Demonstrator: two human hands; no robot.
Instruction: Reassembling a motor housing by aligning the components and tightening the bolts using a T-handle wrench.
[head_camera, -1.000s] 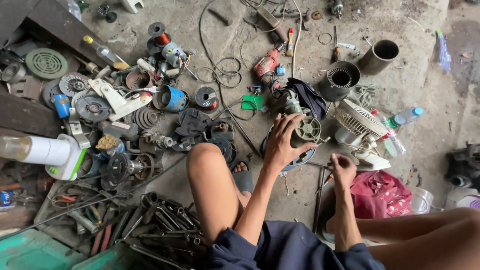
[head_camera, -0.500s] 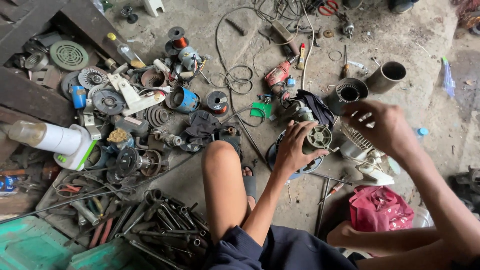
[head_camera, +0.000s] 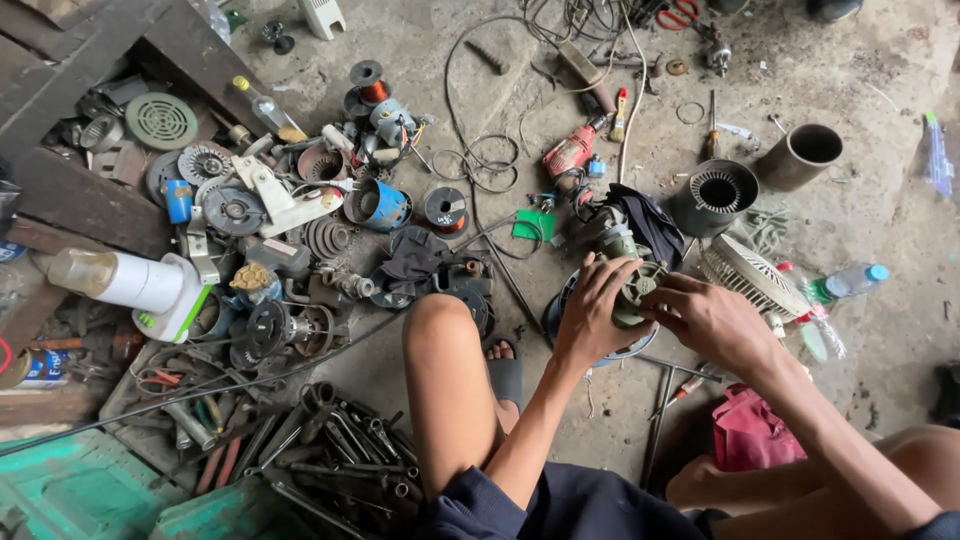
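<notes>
- Left hand: fingers curled over the near left side of a small electric motor, grip closed on its rounded housing
- Right hand: fingers bent against the right side of the same motor, grip closed on it; both hands touch the part
- Small electric motor: grey-green metal body, round, with a spoked end face; held just above the concrete floor, over a dark circular rim, beside a dark cloth
- White fan grille: ribbed plastic, lying flat just right of the hands
- Black ribbed cylinder and plain metal pipe section: upright, beyond the grille
- Red power drill: lying among loose wire coils
- Copper wire spool: round, black flanges, near a blue cylindrical casing
- Pile of spanners: dark steel, by the left knee
- Pink cloth: crumpled, under the right forearm
</notes>
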